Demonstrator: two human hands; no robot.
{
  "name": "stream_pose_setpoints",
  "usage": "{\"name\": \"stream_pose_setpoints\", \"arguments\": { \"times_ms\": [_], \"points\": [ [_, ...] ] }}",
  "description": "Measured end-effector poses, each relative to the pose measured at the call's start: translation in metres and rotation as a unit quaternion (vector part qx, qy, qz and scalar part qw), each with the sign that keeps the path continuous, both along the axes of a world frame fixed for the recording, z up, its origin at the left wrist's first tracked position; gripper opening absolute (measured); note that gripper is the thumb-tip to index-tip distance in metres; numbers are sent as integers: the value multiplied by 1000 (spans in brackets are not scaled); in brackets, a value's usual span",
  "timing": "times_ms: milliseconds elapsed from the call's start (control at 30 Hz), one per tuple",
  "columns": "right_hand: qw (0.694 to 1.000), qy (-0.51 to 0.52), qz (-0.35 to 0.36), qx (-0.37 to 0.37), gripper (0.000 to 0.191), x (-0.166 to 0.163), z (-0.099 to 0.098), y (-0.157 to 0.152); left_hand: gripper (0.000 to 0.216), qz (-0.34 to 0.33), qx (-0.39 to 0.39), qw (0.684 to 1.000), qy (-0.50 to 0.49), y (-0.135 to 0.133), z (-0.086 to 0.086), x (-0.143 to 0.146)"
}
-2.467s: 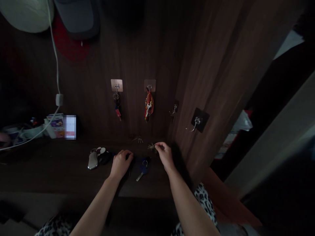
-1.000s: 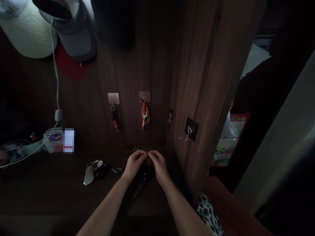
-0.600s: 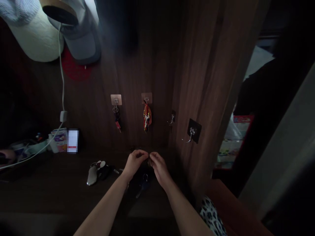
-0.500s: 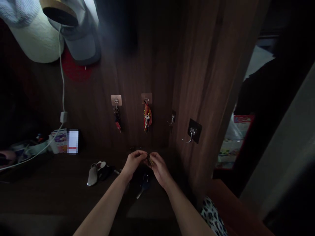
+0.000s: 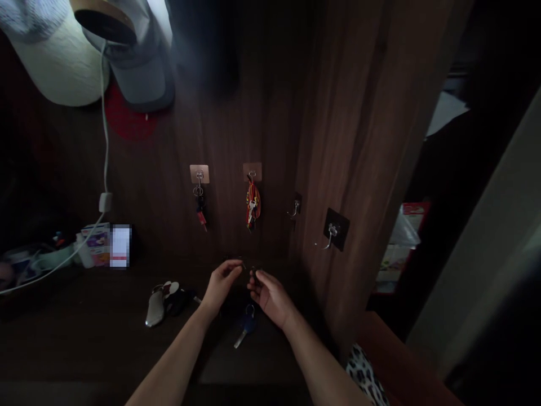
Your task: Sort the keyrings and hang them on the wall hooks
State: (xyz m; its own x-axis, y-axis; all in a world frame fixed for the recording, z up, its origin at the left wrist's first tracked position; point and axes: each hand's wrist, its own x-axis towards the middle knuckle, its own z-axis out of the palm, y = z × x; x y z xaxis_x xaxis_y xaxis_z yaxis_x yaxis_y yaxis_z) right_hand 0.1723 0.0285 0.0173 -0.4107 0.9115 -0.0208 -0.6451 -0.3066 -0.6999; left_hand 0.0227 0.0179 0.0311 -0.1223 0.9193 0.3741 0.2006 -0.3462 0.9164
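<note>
My left hand (image 5: pixel 220 286) is closed in a pinch, with a tiny dark tip showing past the fingertips; its kind is too small to tell. Facing it, my right hand (image 5: pixel 273 294) grips a small dark object (image 5: pixel 254 275) between thumb and forefinger, its other fingers curled loosely below. A narrow gap separates the two hands, held over the dark shelf. Below them on the shelf lies a blue-headed key (image 5: pixel 245 327) with a metal ring. Left of my left hand rests a bunch of keys (image 5: pixel 158 304) with a silvery fob and a white round tag.
On the back panel, one hook holds keys with a red tag (image 5: pixel 202 214), another a red-yellow cord with keys (image 5: pixel 252 206). Two hooks (image 5: pixel 296 207) (image 5: pixel 332 234) are bare. Caps (image 5: pixel 139 84) hang upper left beside a lamp and white cable (image 5: pixel 105 141). Small boxes (image 5: pixel 99 242) stand left.
My hands, which met at the fingertips, have drawn apart. The left hand has moved slightly left, and the right hand has turned so its curled fingers show. The view has shifted slightly.
</note>
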Motion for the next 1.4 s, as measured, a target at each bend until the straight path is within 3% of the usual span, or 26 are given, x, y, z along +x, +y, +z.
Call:
{"name": "stream_pose_setpoints", "arguments": {
  "times_ms": [100,300,400,633,833,1000,1400],
  "points": [
    [999,27,-32,-18,15,3,2,3,25,90,28,991,100,-2,-13,-14],
    [987,66,-108,-95,6,12,14,16,24,84,34,975,204,1,-29,-26],
    [976,113,-139,-124,7,15,32,28,26,87,9,974,211,5,-32,-27],
    [957,173,-209,-106,16,6,89,69,28,72,-26,973,217,3,-33,-28],
    [950,210,-215,-82,21,9,113,98,29,70,-28,973,218,3,-33,-28],
    [942,229,-233,-76,26,12,110,111,30,64,-28,973,219,3,-33,-27],
    [925,263,-265,-68,18,20,76,110,29,62,-41,972,223,1,-28,-25]
  ]
}}
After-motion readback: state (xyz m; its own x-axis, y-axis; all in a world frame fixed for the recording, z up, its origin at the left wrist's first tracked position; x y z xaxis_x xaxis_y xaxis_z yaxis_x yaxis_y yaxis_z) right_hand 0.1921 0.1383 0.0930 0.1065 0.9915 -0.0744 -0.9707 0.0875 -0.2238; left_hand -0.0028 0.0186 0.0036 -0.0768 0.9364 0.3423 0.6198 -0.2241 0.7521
